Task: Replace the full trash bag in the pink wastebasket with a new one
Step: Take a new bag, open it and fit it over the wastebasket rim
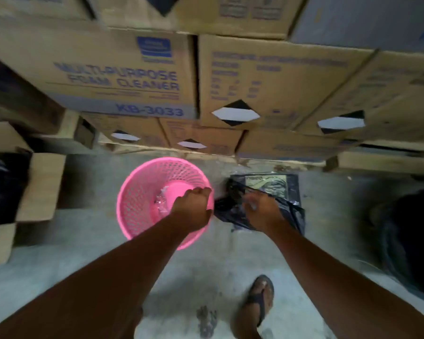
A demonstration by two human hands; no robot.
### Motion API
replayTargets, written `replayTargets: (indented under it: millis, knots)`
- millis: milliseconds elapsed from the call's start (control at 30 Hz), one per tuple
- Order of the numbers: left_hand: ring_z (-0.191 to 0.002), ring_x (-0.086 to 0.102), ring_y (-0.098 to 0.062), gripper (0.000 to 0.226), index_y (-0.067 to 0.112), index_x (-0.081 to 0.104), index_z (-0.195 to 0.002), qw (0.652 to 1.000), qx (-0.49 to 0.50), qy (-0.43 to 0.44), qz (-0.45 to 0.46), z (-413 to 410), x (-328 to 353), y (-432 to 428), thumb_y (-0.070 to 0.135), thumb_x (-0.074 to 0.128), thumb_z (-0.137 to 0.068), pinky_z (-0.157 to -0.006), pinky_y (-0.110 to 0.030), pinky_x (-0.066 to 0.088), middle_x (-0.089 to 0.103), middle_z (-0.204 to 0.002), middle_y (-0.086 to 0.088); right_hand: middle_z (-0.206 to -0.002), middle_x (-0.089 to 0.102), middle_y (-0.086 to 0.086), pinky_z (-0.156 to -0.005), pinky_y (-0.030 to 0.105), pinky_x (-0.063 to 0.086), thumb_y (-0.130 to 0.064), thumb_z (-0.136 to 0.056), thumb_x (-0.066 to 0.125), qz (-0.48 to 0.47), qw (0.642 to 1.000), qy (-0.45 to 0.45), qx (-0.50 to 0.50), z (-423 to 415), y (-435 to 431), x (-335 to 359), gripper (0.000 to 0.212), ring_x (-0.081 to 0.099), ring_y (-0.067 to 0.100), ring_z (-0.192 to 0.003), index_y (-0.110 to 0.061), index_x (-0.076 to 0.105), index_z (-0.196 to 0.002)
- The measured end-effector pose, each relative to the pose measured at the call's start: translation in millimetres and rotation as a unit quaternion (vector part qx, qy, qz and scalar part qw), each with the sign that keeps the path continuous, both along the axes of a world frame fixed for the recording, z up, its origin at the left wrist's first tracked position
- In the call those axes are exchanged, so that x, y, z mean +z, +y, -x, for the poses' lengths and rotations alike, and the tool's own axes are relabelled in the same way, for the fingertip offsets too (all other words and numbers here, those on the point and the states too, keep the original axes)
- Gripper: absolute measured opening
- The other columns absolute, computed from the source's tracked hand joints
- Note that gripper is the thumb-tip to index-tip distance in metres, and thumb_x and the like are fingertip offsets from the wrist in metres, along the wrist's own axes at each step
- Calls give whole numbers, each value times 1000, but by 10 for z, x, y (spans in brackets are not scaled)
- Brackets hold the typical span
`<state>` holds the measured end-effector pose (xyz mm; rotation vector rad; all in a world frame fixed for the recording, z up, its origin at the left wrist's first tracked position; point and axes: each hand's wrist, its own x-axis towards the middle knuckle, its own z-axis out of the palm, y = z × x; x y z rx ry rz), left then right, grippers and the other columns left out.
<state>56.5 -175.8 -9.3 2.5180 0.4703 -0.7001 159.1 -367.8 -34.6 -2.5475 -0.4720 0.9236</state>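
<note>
The pink mesh wastebasket (142, 192) stands on the concrete floor below the stacked boxes, with no bag lining it and some clear plastic scraps (161, 203) on its bottom. My left hand (192, 207) is fisted at the basket's right rim, gripping an edge of a black trash bag (293, 216). My right hand (262, 209) holds the same crumpled black bag just right of the basket, above a flat black packet (274, 183) lying on the floor.
Cardboard boxes (123, 77) are stacked on a pallet behind the basket. An open box with a black bag (3, 187) stands at left. A dark full bag (409, 238) lies at right. My sandalled foot (257, 304) is on the floor below.
</note>
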Motion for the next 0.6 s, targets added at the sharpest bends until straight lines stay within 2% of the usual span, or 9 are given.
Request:
replayTargets:
  millis: [100,233,300,367,433,500,600]
  knots:
    - [-113,58,-35,49,22,48,-130,1000,5,-4,29,-441,-199,-790,32,60,-84,-90,-42,50,62,-122,-11,-110,73,13,-89,32,51,-19,-91,60,9,998,12,-68,-213,-931,-106,23,68,33,-101,-14,73,-109]
    - [-110,60,-36,51,19,51,-133,996,34,10,82,-893,-800,-1434,30,63,-84,-95,-40,49,65,-118,-17,-115,72,15,-98,37,50,-18,-86,64,19,985,38,-168,-312,-1721,-585,24,66,35,-108,-10,74,-106]
    - [-111,59,-37,51,18,55,-131,993,59,14,100,-1021,-1196,-1595,31,65,-83,-98,-40,48,65,-118,-18,-117,70,10,-93,31,49,-24,-86,60,9,972,79,-220,-308,-1884,-906,29,64,29,-111,-12,71,-111]
    - [-116,56,-37,56,24,56,-130,993,73,19,87,-1058,-1611,-1679,43,62,-78,-102,-42,45,62,-124,-18,-115,68,5,-89,29,50,-23,-89,62,-21,945,140,-296,-273,-1946,-1279,31,64,24,-108,-16,66,-119]
    - [-122,49,-40,64,38,51,-130,994,88,38,58,-1031,-1998,-1720,58,55,-70,-105,-47,43,51,-136,-17,-114,69,5,-91,40,56,-25,-86,66,-56,918,176,-351,-202,-1976,-1710,35,67,25,-105,-22,63,-120]
    - [-132,31,-45,59,47,45,-132,990,110,74,37,-993,-2324,-1734,57,59,-76,-111,-53,33,29,-148,-19,-119,66,5,-88,45,58,-30,-82,70,-72,895,215,-385,-111,-1965,-2142,42,66,26,-106,-27,60,-123]
    - [-143,-2,-47,59,48,38,-139,984,120,126,23,-969,-2818,-1717,46,63,-86,-117,-53,9,-6,-157,-23,-118,62,1,-65,35,59,-27,-84,75,-78,828,277,-482,-19,-1869,-2642,47,62,23,-104,-36,57,-126]
